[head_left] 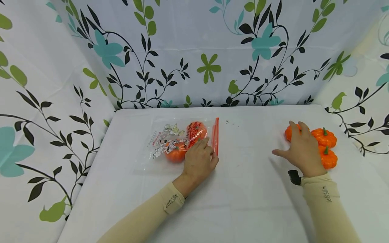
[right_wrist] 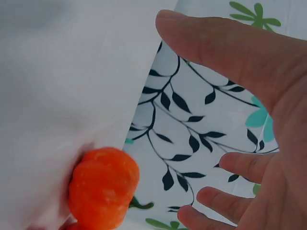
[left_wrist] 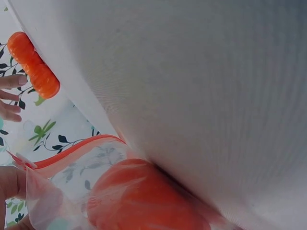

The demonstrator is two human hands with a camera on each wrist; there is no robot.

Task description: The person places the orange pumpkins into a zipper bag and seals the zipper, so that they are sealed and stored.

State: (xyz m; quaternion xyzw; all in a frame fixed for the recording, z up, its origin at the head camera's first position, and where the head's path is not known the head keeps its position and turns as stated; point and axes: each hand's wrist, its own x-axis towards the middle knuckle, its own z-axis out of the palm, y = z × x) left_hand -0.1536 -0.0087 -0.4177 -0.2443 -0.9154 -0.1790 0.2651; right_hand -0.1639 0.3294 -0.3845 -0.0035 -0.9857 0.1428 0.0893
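A clear zip bag (head_left: 170, 138) with a red zip strip and cartoon print lies left of centre on the white table (head_left: 243, 189). Two orange toy pumpkins are inside it (head_left: 175, 153); one shows close up through the plastic (left_wrist: 144, 201). My left hand (head_left: 204, 150) lies on the bag by the zip strip, its fingers curled on the bag's edge (left_wrist: 33, 167). Three loose orange pumpkins sit at the right: one (head_left: 325, 136), another (head_left: 329, 158), and a third (head_left: 288, 132) under my right hand's fingers. My right hand (head_left: 299, 145) hovers spread over them, holding nothing; the nearest pumpkin (right_wrist: 103, 187) lies apart from its fingers (right_wrist: 240, 165).
Floral-print curtains (head_left: 194, 54) wall in the table at the back and on both sides. Bare white tabletop lies between the bag and the loose pumpkins and toward the front edge.
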